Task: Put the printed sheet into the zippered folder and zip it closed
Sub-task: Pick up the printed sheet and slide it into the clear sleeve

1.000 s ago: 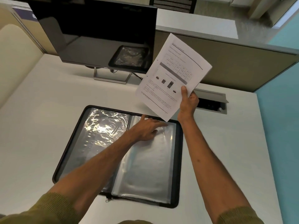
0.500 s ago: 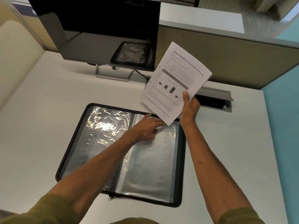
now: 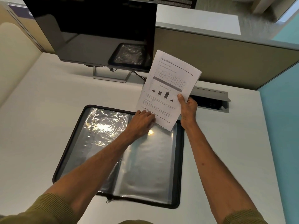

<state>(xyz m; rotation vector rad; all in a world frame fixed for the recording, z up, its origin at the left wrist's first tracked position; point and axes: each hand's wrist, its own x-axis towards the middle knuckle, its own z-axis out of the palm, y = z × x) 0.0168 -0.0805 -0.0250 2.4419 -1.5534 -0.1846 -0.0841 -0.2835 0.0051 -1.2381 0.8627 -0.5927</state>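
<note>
A black zippered folder lies open on the white desk, its clear plastic sleeves facing up. My right hand grips the printed sheet by its lower right edge and holds it tilted above the folder's far right corner. The sheet carries a table, a small bar chart and text. My left hand rests at the top edge of the right-hand sleeve, fingers curled against the plastic under the sheet's lower corner; whether it pinches the sleeve is hidden. The zipper pull hangs at the folder's near edge.
A dark monitor on a metal stand stands at the back of the desk. An open cable hatch sits behind my right hand. A partition wall bounds the desk's far side.
My right hand has lowered the sheet toward the folder's far right corner. My left hand has slid up to the sleeve's top edge, under the sheet.
</note>
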